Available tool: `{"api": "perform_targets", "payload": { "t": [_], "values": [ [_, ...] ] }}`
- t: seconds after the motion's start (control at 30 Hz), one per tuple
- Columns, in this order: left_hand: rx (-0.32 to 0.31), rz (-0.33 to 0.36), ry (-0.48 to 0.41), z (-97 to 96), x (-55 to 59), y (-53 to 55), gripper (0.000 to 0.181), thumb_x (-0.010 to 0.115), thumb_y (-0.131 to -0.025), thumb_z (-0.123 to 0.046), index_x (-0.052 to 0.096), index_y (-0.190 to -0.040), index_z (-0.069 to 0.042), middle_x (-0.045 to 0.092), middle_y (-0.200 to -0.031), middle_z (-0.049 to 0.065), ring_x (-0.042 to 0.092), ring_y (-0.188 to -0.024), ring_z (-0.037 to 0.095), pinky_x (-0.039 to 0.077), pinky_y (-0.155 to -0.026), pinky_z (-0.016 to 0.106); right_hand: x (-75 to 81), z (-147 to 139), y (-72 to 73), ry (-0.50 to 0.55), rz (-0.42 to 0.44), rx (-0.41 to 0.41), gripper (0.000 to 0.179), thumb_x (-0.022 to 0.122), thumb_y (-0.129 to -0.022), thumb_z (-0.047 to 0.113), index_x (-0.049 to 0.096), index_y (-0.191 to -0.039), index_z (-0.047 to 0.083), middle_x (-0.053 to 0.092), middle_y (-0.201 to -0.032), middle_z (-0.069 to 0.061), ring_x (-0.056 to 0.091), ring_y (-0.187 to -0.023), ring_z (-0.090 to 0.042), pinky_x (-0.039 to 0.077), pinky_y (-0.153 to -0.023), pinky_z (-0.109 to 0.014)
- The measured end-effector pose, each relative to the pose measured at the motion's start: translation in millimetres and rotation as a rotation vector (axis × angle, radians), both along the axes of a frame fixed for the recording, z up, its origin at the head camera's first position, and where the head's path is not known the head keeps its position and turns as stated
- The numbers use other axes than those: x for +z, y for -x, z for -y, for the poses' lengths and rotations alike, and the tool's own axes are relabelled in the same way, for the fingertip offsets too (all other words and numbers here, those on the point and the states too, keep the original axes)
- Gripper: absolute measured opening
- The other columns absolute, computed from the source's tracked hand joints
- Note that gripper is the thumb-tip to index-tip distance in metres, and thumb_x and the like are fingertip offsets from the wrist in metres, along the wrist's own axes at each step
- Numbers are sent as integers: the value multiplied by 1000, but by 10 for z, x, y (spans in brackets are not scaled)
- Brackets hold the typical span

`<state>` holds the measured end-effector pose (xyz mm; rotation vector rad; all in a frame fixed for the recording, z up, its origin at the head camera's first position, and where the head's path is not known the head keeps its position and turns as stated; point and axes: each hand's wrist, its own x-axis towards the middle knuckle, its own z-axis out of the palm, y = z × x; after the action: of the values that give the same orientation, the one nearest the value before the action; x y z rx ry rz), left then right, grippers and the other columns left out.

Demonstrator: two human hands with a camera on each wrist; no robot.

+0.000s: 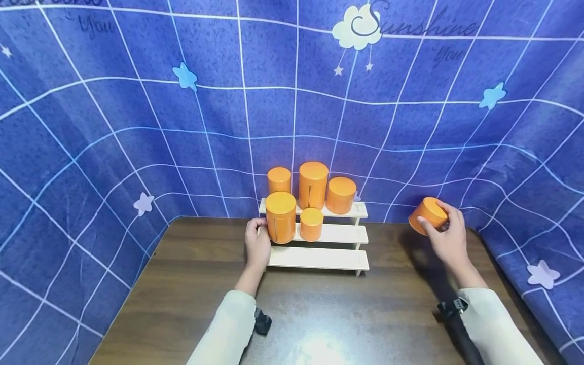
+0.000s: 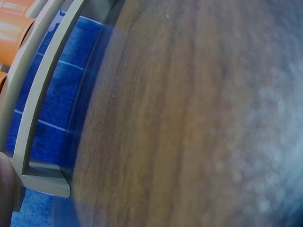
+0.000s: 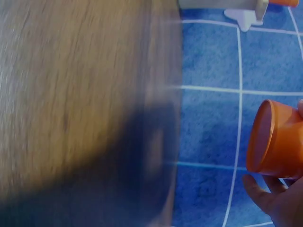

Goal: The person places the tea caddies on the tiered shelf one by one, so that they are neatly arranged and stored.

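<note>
My right hand (image 1: pixel 449 238) grips a short orange canister (image 1: pixel 428 215) between thumb and fingers, tilted and held up near the back right of the table. In the right wrist view that canister (image 3: pixel 274 139) lies on its side, its round end turned left. My left hand (image 1: pixel 257 243) holds the left end of a pale three-step display rack (image 1: pixel 319 258); in the left wrist view a fingertip (image 2: pixel 5 184) is right at the rack's end. Beside this hand, a tall orange canister (image 1: pixel 280 218) and a small one (image 1: pixel 312 224) stand on the middle step.
On the top step stand a narrow orange canister (image 1: pixel 279 180), a tall one (image 1: pixel 313 185) and a wide, short one (image 1: pixel 341 195). The rack sits on a brown wooden table (image 1: pixel 196 284). A blue gridded curtain (image 1: pixel 219 116) rises behind and along both sides.
</note>
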<state>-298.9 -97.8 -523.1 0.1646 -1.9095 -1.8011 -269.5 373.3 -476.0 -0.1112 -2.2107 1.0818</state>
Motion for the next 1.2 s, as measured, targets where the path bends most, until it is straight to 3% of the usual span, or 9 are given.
{"api": "perform_targets", "payload": {
  "t": [0.23, 0.63, 0.9, 1.03, 1.2],
  "values": [
    [-13, -17, -3, -3, 52, 45, 14, 52, -100, 0, 65, -97, 3, 62, -111, 16, 59, -109, 25, 46, -100, 35, 93, 109, -7, 1, -54, 4, 63, 83, -89, 14, 59, -147, 9, 55, -130, -11, 42, -97, 4, 37, -79, -8],
    [5, 16, 16, -10, -4, 28, 14, 53, -101, -2, 66, -99, 3, 63, -115, 18, 61, -113, 29, 47, -103, 40, 145, 326, -101, 84, -49, 70, 50, 74, -97, 17, 61, -144, 8, 47, -118, 24, 51, -101, 5, 43, -79, -2],
    [7, 1, 16, -14, -4, 19, 13, 53, -100, -1, 65, -97, 2, 63, -113, 17, 60, -111, 28, 47, -102, 38, 458, 674, -352, 157, -114, 168, 44, 71, -95, 1, 61, -136, -10, 51, -117, 18, 52, -104, 8, 44, -82, 2],
    [3, -3, 18, -6, 17, 9, 13, 53, -100, -1, 66, -98, 2, 63, -113, 17, 61, -113, 28, 47, -103, 39, 437, 696, -350, 194, -133, 222, 41, 70, -95, -3, 61, -134, -13, 53, -117, 17, 54, -106, 6, 48, -86, 0],
    [1, 10, 17, 8, 0, 9, 14, 53, -101, -2, 66, -98, 2, 63, -114, 17, 60, -112, 27, 47, -102, 38, 306, 648, -281, 193, -136, 216, 40, 69, -95, -5, 62, -134, -10, 53, -119, 19, 54, -109, 5, 48, -85, 1]
  ]
}}
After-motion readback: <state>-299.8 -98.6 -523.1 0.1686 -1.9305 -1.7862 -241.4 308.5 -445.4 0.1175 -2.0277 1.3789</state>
